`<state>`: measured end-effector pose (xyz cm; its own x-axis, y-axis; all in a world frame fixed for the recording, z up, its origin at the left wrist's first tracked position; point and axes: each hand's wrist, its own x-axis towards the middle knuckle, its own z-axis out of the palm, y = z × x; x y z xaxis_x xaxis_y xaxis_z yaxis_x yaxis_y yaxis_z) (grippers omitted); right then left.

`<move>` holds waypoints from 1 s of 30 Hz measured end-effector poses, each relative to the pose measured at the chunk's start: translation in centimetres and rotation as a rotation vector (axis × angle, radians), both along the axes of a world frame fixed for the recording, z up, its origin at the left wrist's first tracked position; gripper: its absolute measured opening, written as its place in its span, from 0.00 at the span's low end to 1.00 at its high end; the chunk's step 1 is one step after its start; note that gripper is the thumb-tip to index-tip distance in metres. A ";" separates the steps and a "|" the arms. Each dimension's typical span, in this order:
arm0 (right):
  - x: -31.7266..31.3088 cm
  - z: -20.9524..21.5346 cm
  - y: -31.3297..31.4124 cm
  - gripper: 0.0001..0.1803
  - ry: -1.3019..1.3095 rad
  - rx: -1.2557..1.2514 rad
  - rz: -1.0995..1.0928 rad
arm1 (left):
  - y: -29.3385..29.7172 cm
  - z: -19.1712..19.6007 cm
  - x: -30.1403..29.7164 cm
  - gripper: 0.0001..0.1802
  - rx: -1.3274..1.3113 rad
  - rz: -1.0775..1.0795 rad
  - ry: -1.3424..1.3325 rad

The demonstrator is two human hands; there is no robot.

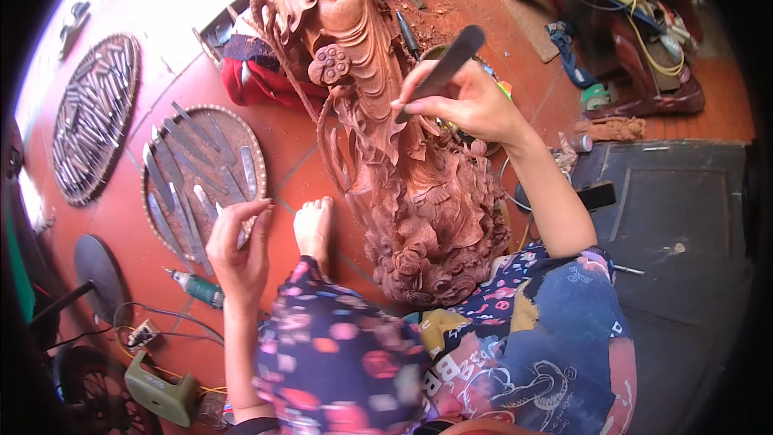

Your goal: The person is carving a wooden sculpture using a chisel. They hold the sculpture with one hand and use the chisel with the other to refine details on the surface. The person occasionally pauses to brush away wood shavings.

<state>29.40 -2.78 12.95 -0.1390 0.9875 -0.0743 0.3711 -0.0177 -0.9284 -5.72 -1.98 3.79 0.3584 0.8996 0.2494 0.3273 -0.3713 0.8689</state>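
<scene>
A reddish wooden carving (374, 105) of a draped figure with a lotus pod and flowers at its base lies before me, its lower end against my lap. My right hand (471, 105) grips a flat, dark carving blade (451, 60) with a rounded upper end. The narrow lower end meets the carving's draped middle, held between thumb and fingers. To the left, my left hand (241, 246) is raised off the carving, its thumb and fingertips pinched together. Whatever lies in that pinch is too small to make out. Beside it is a round woven tray (262, 157) of flat blades.
Farther left, another round tray (138, 52) holds many chisels. A green power tool (197, 288) lies near my left forearm, with cables and a power strip (143, 334). My bare foot (313, 225) rests on the tiles. At right are a dark panel (676, 193) and carved wooden furniture (644, 72).
</scene>
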 end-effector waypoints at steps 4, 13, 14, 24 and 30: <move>-1.3 -0.5 -0.4 0.06 -0.199 0.138 -0.033 | 4.2 1.8 -0.3 0.09 0.222 -0.135 0.190; -1.9 -3.8 -1.6 0.07 -0.244 0.259 -0.166 | 4.1 -7.2 7.6 0.32 0.239 -0.177 -0.103; -1.6 -4.3 -1.5 0.07 -0.263 0.273 -0.150 | 3.6 -7.9 8.4 0.34 0.218 -0.166 -0.145; -3.2 -3.4 -1.2 0.05 -0.582 0.037 -0.017 | 4.1 -10.1 13.4 0.57 -0.100 -0.157 -0.433; -2.0 -2.8 2.1 0.07 -0.674 -0.017 -0.079 | 4.4 -10.7 12.0 0.48 -0.126 -0.169 -0.454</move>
